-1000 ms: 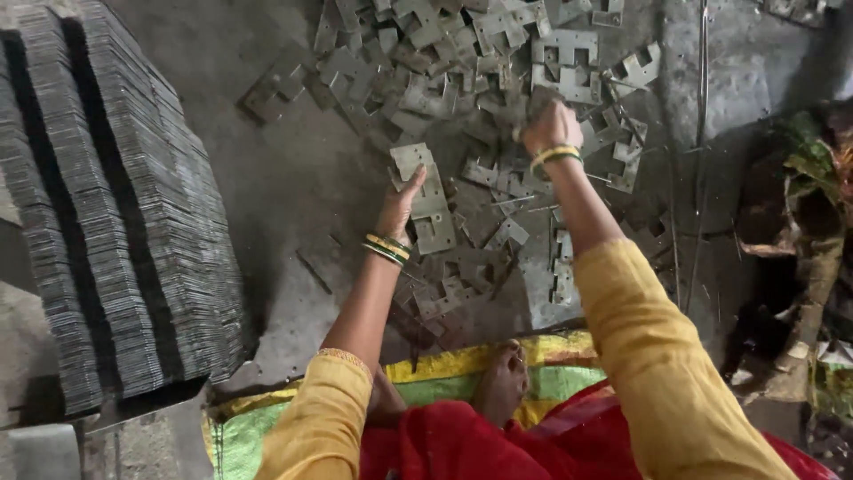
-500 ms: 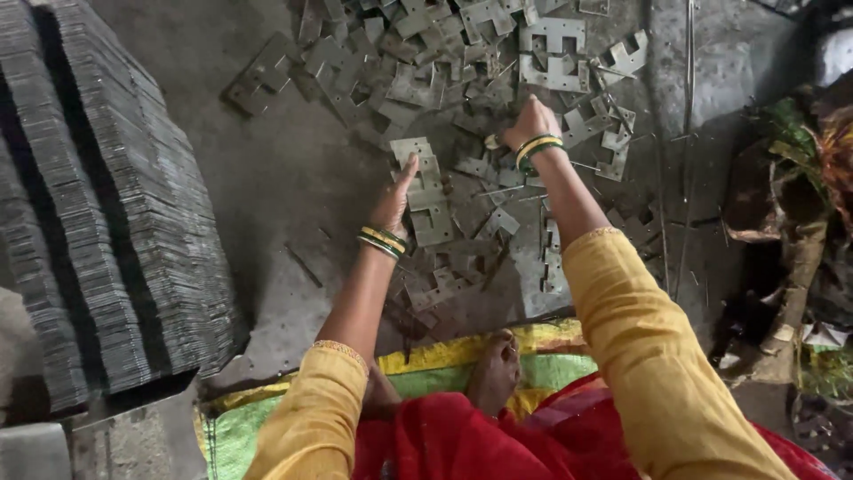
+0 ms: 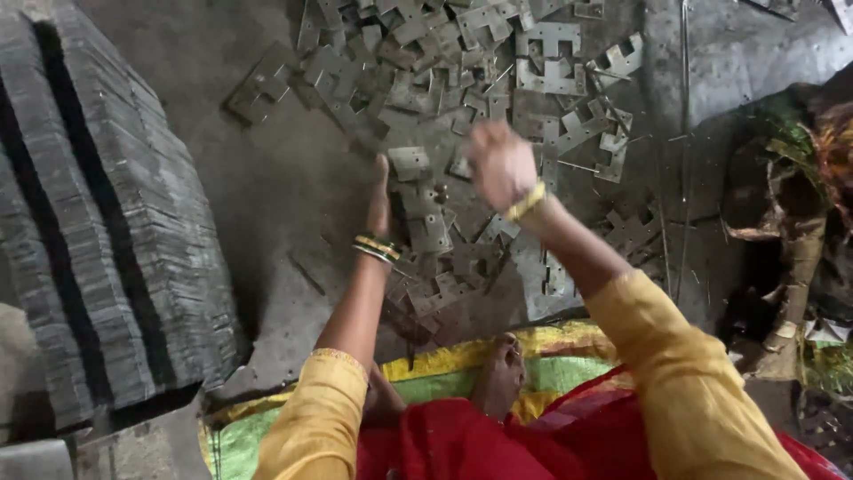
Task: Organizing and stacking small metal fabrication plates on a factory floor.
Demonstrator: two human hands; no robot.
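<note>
I see dull grey stamped metal plates (image 3: pixel 462 98) across the top of frame, matt and scuffed. Stacked sheets (image 3: pixel 98 222) at left: same flat grey metal. Floor (image 3: pixel 267 187) rough, dusty. Sleeves (image 3: pixel 684 400) yellow cloth; bangles (image 3: pixel 377 248) glossy.

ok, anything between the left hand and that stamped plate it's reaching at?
Nothing visible. The left hand lies edge-on beside the small grey plate, on top of the loose pile of metal stampings. The right hand is raised and blurred, to the plate's right.
</note>
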